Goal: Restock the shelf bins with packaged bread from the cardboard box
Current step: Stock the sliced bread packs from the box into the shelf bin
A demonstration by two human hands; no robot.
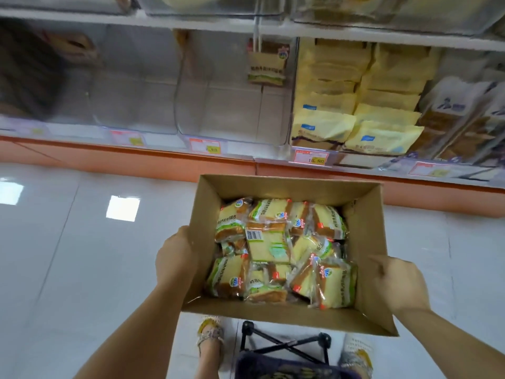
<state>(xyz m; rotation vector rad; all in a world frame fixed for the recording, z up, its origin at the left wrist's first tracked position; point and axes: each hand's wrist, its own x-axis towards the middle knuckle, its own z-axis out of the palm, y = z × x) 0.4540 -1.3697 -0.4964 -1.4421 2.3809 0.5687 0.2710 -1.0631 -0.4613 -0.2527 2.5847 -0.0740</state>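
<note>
An open cardboard box (366, 231) is held up in front of the shelf. It is full of several clear-wrapped bread slices (267, 247) with green and yellow print. My left hand (177, 255) grips the box's left wall, fingers hidden under or behind the cardboard. My right hand (396, 280) grips the right wall from outside. Straight ahead on the low shelf stands a clear plastic bin (218, 110) that looks nearly bare, with one matching bread pack (266, 64) hanging at its back.
Yellow bread bags (355, 110) fill the bin to the right, darker loaf packs (464, 127) beyond. Another person's hand (73, 50) reaches into a bin at the far left. A small folding stool (284, 343) stands between my feet on the glossy white floor.
</note>
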